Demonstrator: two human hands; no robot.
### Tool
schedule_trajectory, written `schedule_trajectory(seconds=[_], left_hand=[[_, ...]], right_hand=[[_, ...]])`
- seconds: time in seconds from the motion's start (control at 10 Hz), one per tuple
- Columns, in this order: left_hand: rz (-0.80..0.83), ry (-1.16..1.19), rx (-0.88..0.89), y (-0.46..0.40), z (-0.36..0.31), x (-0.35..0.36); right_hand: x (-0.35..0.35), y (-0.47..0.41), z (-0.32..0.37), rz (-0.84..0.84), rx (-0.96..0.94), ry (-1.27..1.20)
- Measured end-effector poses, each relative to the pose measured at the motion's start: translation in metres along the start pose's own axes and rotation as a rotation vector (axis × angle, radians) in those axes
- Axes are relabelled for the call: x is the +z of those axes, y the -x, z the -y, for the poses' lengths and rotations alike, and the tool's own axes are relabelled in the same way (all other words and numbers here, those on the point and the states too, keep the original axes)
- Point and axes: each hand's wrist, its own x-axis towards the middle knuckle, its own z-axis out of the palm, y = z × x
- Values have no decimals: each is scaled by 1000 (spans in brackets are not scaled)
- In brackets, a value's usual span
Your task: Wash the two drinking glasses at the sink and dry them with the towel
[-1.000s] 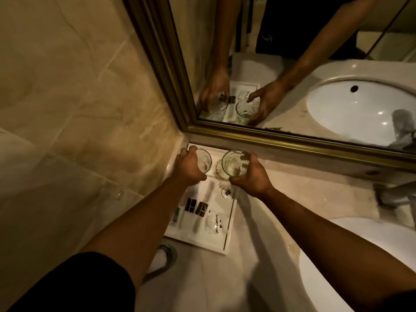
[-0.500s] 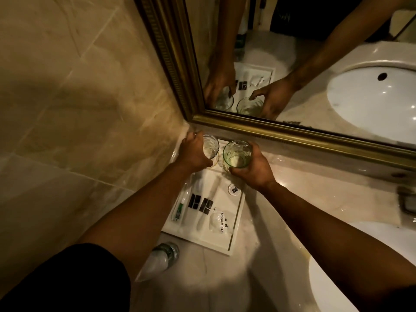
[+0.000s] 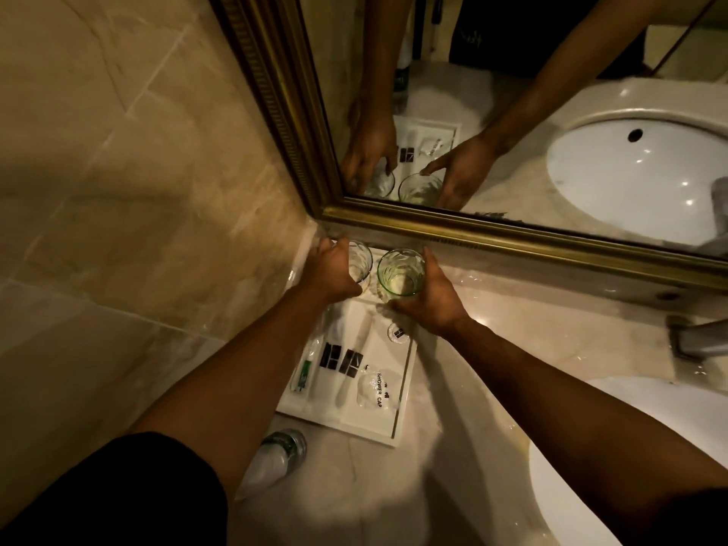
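Note:
Two clear drinking glasses stand upright at the far end of a white tray (image 3: 405, 392), close under the gold mirror frame. My left hand (image 3: 333, 271) is wrapped around the left glass (image 3: 361, 262). My right hand (image 3: 431, 299) grips the right glass (image 3: 401, 274) from its right side. Both glasses look empty. The white sink basin (image 3: 638, 463) lies at the lower right. No towel is in view.
The tray holds a shower cap packet (image 3: 376, 388), a small green tube (image 3: 304, 374) and dark sachets (image 3: 340, 358). A plastic water bottle (image 3: 275, 459) lies on the marble counter in front of the tray. A metal tap (image 3: 697, 340) is at the right edge. The mirror (image 3: 512, 112) reflects my hands and the basin.
The view has shifted so that the hands and glasses sit closer under the mirror frame. Both hands keep their hold on the glasses at the tray's far end.

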Motion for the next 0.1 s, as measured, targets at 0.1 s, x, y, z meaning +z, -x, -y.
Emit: schedule_trajectory(seconds=[0.1], left_hand=[[10, 31, -39, 14, -1, 15]], right_hand=[[-5, 15, -9, -40, -29, 132]])
